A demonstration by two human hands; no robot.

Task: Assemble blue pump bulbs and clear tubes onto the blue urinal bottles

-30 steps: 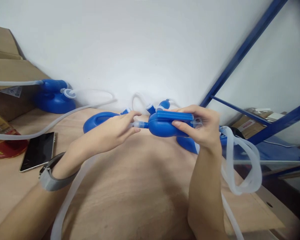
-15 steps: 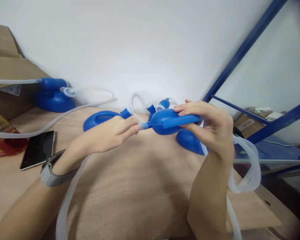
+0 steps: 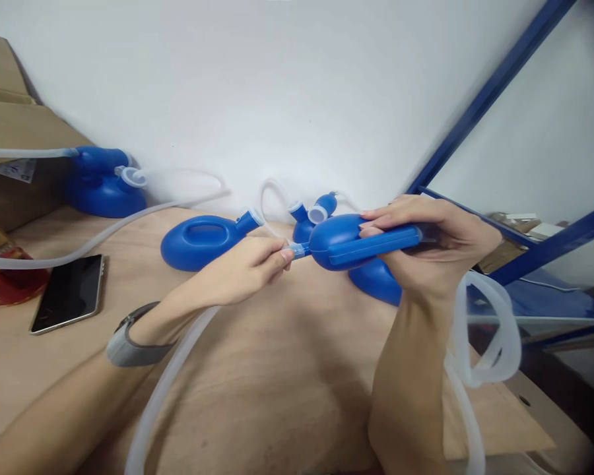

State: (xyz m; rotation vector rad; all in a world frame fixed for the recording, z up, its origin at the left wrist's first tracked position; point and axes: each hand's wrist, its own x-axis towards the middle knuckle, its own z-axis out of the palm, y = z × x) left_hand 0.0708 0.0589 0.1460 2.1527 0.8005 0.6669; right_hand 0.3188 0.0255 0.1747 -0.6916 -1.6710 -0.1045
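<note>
My right hand (image 3: 428, 231) is closed around a blue plastic bottle (image 3: 344, 241) with a flat handle, held tilted above the table; its far end is hidden in the palm. My left hand (image 3: 250, 267) pinches the end of a clear, whitish hose (image 3: 171, 376) where it meets the bottle's narrow spout (image 3: 305, 249). The hose runs back under my left wrist to the bottom edge. Behind my left hand another blue bottle (image 3: 198, 243) with a looped handle lies on the table. More blue bottles with white caps (image 3: 318, 214) sit behind the held one.
A phone (image 3: 69, 290) and a red-and-yellow container (image 3: 4, 270) lie on the left. Behind them are a cardboard box (image 3: 30, 125) and a blue bottle with hoses (image 3: 106, 194). A coiled hose (image 3: 490, 336) hangs at the right, near a blue metal frame (image 3: 495, 92). A white wall stands behind.
Both hands and the held bottle have shifted slightly right. My left hand has moved nearer the spout, still pinching the hose end. My right wrist has turned outward.
</note>
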